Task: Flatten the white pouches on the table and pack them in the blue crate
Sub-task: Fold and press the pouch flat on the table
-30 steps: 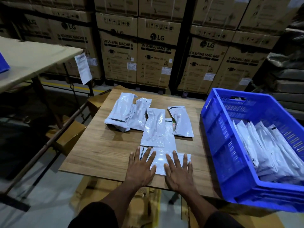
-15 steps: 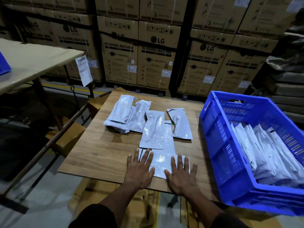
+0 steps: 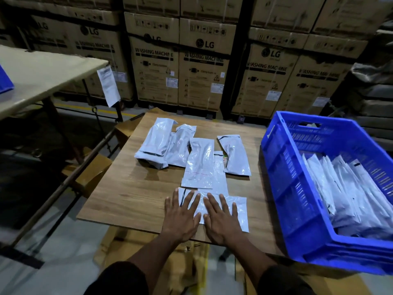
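Observation:
A white pouch [image 3: 239, 206] lies flat and crosswise near the front edge of the wooden table [image 3: 127, 188]. My left hand [image 3: 180, 216] and my right hand [image 3: 220, 219] press down on it side by side, fingers straight and spread. Behind it several more white pouches [image 3: 200, 162] lie loose and overlapping; the ones at the back left [image 3: 156, 141] look puffed. The blue crate [image 3: 297, 199] stands at the right, with several white pouches [image 3: 348, 188] stacked on edge inside.
Stacked cardboard washing-machine boxes [image 3: 204, 71] form a wall behind the table. A beige table [image 3: 42, 71] with a hanging paper sheet [image 3: 108, 86] stands at the left, with a metal bar and brown boxes [image 3: 91, 173] below it. More cardboard sits under the table's front edge.
Both hands slid closer together on the front pouch, the right hand moving left off its right end. The camera tilted slightly.

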Motion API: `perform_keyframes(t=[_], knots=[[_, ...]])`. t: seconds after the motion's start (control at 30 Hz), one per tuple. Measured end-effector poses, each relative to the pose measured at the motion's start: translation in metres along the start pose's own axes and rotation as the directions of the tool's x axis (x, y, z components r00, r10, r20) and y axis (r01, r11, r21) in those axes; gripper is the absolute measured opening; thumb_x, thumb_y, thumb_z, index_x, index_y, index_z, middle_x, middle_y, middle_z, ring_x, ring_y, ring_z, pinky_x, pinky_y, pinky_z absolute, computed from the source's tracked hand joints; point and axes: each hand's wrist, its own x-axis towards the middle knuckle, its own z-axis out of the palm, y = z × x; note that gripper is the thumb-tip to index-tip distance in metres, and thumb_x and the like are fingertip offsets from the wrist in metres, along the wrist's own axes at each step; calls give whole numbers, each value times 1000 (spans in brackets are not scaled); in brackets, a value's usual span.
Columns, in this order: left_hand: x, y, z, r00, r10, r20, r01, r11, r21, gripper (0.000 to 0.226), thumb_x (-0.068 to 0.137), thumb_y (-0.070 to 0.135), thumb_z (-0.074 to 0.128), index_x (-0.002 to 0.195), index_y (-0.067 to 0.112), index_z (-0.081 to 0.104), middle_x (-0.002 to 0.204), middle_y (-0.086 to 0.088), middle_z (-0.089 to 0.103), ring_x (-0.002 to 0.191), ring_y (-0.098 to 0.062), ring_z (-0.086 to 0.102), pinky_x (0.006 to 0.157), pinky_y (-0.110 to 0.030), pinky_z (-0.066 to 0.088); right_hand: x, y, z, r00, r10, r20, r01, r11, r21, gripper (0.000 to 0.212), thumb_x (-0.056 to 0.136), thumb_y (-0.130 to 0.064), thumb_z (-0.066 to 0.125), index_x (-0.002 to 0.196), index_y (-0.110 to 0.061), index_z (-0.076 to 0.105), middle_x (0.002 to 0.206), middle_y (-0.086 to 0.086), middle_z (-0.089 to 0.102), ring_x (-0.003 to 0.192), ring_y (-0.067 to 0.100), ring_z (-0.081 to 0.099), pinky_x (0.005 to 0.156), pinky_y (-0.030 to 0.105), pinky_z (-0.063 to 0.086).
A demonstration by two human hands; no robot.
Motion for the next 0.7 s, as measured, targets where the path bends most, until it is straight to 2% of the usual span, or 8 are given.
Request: perform_keyframes(t=[0.1, 0.17, 0.23, 0.3, 0.4, 0.6, 0.67, 0.7], knots=[[-2, 2, -5, 999, 37, -10, -37, 999, 26, 65, 95, 49, 39, 154, 22, 44, 161, -5, 38, 151, -41, 25, 116, -66, 14, -1, 7, -7, 1000, -26, 6, 26, 999, 40, 59, 105, -53, 13, 158, -37, -4, 163, -17, -20, 150, 19, -25, 119, 55, -11], [-2, 2, -4, 998, 57, 0, -57, 998, 26, 64, 96, 47, 38, 154, 20, 42, 160, -9, 39, 152, -37, 23, 118, -62, 18, -7, 19, -6, 1000, 3, -1, -3, 1000, 18, 60, 103, -58, 12, 157, -42, -8, 162, -14, -26, 149, 22, -27, 119, 52, -12], [0, 1, -4, 999, 48, 25, -48, 999, -1, 63, 95, 45, 38, 154, 24, 41, 158, -10, 42, 149, -40, 29, 114, -60, 32, -13, 30, -1, 998, 59, -20, -60, 998, -3, 61, 101, -64, 11, 154, -46, -13, 159, -13, -31, 148, 25, -30, 119, 51, -13], [0, 1, -3, 998, 51, 40, -50, 998, -25, 63, 94, 45, 39, 155, 26, 39, 159, -11, 40, 146, -45, 31, 111, -60, 38, -17, 37, 2, 996, 74, -39, -76, 996, -39, 62, 100, -66, 9, 153, -48, -17, 159, -13, -32, 148, 27, -29, 119, 50, -13], [-2, 0, -2, 997, 54, 54, -54, 998, -10, 65, 95, 46, 37, 157, 29, 33, 161, -9, 36, 148, -47, 28, 112, -62, 34, -17, 37, 1, 997, 74, -12, -74, 997, -27, 62, 99, -67, 9, 152, -48, -17, 159, -13, -32, 148, 27, -28, 119, 51, -13], [2, -1, -1, 996, 23, 85, -23, 1000, -4, 66, 94, 51, 37, 157, 32, 33, 162, -6, 36, 148, -48, 26, 110, -67, 32, -14, 23, -3, 999, 39, -11, -40, 997, -64, 67, 100, -64, 12, 156, -38, -16, 159, -9, -35, 147, 29, -30, 114, 66, -8], [1, -3, 2, 995, 34, 91, -34, 999, -4, 66, 95, 52, 37, 158, 33, 30, 163, -5, 34, 149, -48, 24, 113, -67, 28, -21, 20, 0, 999, -2, -32, 0, 997, -75, 72, 99, -67, 17, 157, -35, -12, 162, -7, -29, 149, 28, -26, 113, 66, -8], [0, -4, 2, 994, 44, 97, -44, 999, -3, 67, 95, 53, 36, 159, 33, 28, 164, -4, 32, 150, -47, 21, 114, -66, 22, -25, 20, -1, 997, -35, -66, 29, 996, -88, 75, 98, -67, 22, 159, -31, -3, 166, -4, -18, 152, 29, -18, 113, 65, -5]])
